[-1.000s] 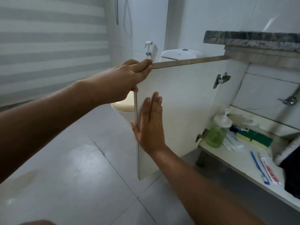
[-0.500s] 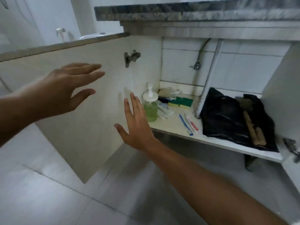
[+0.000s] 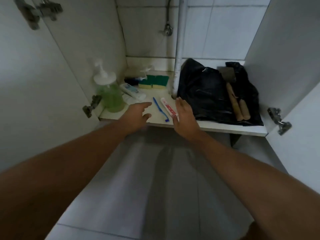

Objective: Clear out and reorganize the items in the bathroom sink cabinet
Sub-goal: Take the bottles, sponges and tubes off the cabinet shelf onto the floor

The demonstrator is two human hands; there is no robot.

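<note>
The cabinet shelf (image 3: 216, 129) stands open before me. On it lie a blue toothbrush (image 3: 159, 109) and a red-and-white toothpaste tube (image 3: 167, 106). My left hand (image 3: 136, 114) hovers open just left of the toothbrush. My right hand (image 3: 184, 115) is open too, its fingers beside the toothpaste tube, thumb edge touching or nearly touching it. A green soap pump bottle (image 3: 110, 94) stands at the left. Behind it lie a white tube (image 3: 132, 91) and green-and-yellow sponges (image 3: 155, 82). A black plastic bag (image 3: 207, 94) with brown wooden handles (image 3: 237, 103) fills the right side.
Both cabinet doors are swung open, the left door (image 3: 34, 87) and the right door (image 3: 297, 135), with metal hinges sticking out. A white drain pipe (image 3: 178, 49) runs down to the shelf between the toiletries and the bag. Grey tiled floor (image 3: 155, 187) lies below.
My left hand let go of the door and both hands moved forward to the shelf. The view dropped and came closer to the cabinet's inside.
</note>
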